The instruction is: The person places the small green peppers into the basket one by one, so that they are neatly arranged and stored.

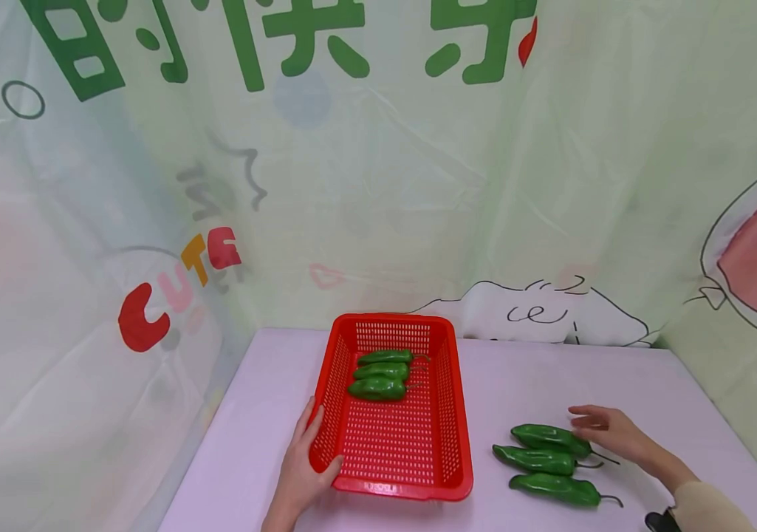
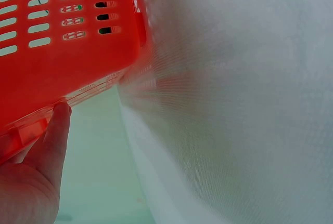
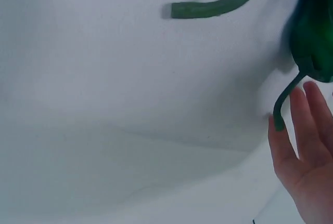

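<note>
In the head view a red plastic basket [image 1: 388, 489] with slotted walls stands on the table, three green peppers [image 1: 378, 389] lying side by side in its far part. My left hand [image 1: 301, 465] holds the basket's near left corner, fingers along the left side and thumb at the front rim. The left wrist view shows fingers [image 2: 54, 138] against the red wall. To the right lie three more green peppers: a far one [image 1: 547, 437], a middle one [image 1: 538, 459] and a near one [image 1: 554, 488]. My right hand [image 1: 607, 432] is over the stem end of the far pepper, fingers loosely bent, gripping nothing visible.
The pale table [image 1: 484, 384] is bordered at the back and sides by a printed cloth curtain [image 1: 378, 185]. A dark object [image 1: 660, 520] shows at the right wrist beside the sleeve [image 1: 710, 506].
</note>
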The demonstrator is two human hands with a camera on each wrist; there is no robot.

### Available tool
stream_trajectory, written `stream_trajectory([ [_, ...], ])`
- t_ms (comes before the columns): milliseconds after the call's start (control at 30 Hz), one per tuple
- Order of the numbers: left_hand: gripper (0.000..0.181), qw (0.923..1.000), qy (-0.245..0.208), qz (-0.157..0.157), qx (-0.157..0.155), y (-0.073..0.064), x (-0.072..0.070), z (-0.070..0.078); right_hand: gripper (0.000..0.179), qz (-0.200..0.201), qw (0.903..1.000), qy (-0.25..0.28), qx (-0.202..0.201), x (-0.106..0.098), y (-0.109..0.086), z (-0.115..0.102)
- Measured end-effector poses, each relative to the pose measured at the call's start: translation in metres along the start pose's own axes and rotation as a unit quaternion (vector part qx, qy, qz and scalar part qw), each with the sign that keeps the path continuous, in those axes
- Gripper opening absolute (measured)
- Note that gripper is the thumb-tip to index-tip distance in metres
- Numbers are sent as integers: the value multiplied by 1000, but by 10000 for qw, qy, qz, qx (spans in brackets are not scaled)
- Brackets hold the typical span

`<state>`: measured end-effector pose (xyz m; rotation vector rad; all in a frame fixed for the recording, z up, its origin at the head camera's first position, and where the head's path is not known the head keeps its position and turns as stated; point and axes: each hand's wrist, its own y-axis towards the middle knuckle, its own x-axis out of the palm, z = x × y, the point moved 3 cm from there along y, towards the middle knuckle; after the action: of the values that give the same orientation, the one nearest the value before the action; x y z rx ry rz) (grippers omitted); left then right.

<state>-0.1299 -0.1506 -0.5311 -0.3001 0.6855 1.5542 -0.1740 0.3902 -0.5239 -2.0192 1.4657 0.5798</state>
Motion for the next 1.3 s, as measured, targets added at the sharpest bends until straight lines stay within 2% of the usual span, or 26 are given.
stream_trajectory([
  [233,83,10000,-10,-65,-58,0,1,-1,59,-321,9983,466,-130,2,-5,14],
  [400,83,10000,-32,-27,45,0,-1,2,61,-362,9970,645,-231,5,-6,24],
  [667,82,10000,-69,-36,5,0,-2,3,60,-309,9959,820,-243,8,-9,29],
  [833,81,9999,-80,-58,-33,0,-2,4,61,-360,9958,779,-312,8,-12,28],
  [1033,82,10000,-45,-38,-32,0,-1,2,55,-384,9967,610,-375,6,-12,27],
  [1300,83,10000,-39,-35,-39,1,-1,2,49,-370,9962,404,-677,1,-12,23],
])
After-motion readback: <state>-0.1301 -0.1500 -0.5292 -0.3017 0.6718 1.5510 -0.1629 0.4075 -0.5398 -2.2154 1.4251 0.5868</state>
